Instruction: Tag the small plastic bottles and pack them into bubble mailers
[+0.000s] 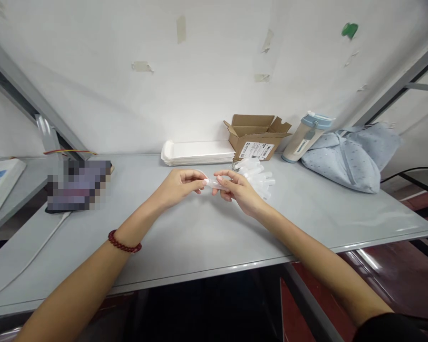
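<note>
Between both hands, above the middle of the table, is a small translucent white plastic tube (216, 183). The fingers of my left hand (183, 186) pinch its white left end. My right hand (239, 188) grips the tube's body from the other side with thumb and fingers. Just behind and right of my right hand lies a pile of similar translucent plastic tubes (260, 179), partly hidden by that hand. What exactly sits at the tube's left end is too small to make out.
Along the wall are a stack of white trays (199, 151), an open cardboard box (257, 142), a leaning bottle (305, 137) and a light blue fabric bag (345, 159). A phone (80, 187) with a white cable (32, 259) lies at left on the grey table (199, 242).
</note>
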The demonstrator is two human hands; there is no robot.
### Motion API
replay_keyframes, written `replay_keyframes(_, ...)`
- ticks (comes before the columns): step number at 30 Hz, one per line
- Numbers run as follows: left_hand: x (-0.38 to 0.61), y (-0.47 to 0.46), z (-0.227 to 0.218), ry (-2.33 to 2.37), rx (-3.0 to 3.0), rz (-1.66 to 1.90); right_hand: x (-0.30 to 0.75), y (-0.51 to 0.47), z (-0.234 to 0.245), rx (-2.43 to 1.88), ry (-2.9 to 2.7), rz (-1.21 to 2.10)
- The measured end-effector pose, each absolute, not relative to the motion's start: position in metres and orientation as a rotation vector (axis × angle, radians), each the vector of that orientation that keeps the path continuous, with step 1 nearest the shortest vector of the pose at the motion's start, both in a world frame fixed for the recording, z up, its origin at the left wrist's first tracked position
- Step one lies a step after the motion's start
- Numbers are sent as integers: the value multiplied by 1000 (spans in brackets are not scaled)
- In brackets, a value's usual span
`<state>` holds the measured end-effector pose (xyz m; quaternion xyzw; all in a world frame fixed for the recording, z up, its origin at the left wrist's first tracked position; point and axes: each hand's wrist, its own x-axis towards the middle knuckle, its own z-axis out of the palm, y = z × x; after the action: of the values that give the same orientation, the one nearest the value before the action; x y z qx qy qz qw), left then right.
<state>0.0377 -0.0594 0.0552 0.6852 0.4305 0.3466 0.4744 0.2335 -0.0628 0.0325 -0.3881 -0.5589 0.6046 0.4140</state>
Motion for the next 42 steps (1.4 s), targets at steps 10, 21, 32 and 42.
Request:
replay_keyframes(10,42,-57,48,1044,1464,785,233,-64,32,-978,-1541,1272)
replay_keyframes(21,42,-59,48,1023,1381,870,235,-63,32,-973,-1511,1127)
replay_keyframes(32,47,-67,49,1095,1794,992,236,-60,34,-1025,-1405,1247)
replay_keyframes(42,48,-65,52,1063,1370,825,238,-59,31,-899,-1480,1211)
